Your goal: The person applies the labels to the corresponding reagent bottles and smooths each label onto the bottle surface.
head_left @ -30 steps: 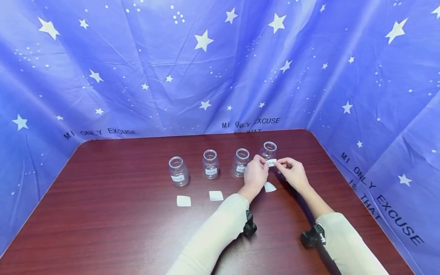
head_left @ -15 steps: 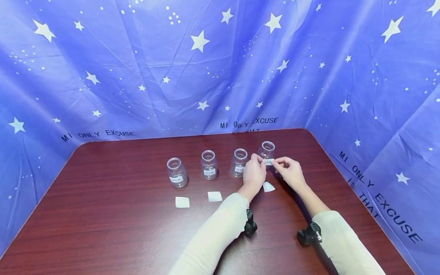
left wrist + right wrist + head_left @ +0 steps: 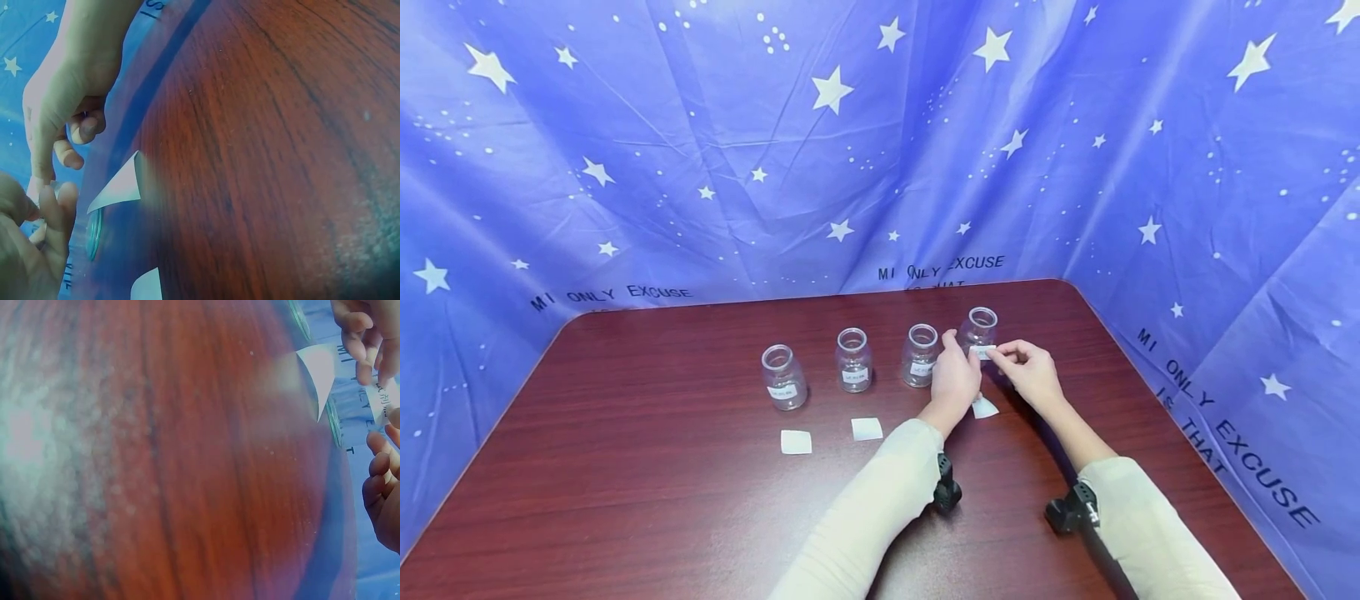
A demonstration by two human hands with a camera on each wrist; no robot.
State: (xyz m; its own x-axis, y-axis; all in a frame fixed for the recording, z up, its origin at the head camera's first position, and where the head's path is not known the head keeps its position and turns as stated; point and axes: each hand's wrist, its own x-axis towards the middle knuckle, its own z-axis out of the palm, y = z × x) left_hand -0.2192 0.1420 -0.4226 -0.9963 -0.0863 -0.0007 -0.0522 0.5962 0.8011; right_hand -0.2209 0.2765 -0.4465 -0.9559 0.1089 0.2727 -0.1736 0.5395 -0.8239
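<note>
My right hand (image 3: pixel 1032 375) pinches the right end of a small white printed label (image 3: pixel 982 352) between thumb and forefinger. On the label's other end lies the thumb of my left hand (image 3: pixel 955 382), its forefinger raised beside the glass jar (image 3: pixel 979 329) at the far right. The label stands before this jar's front; I cannot tell how much of it touches the glass. Dark print shows on the label (image 3: pixel 382 403) in the right wrist view. In the left wrist view my left hand (image 3: pixel 31 244) and right hand (image 3: pixel 69 106) meet at the lower left, fingertips close together.
Three more open glass jars, the left jar (image 3: pixel 784 379), the second jar (image 3: pixel 853 360) and the third jar (image 3: pixel 920 357), carry white labels. White paper squares, one at the left (image 3: pixel 796 442), another paper (image 3: pixel 867 429) and a curled paper (image 3: pixel 985 408), lie on the brown table (image 3: pixel 625 467).
The label has come lower and closer against the front of the far right jar. My left forefinger has lifted slightly away from the label. The head view has shifted a little.
</note>
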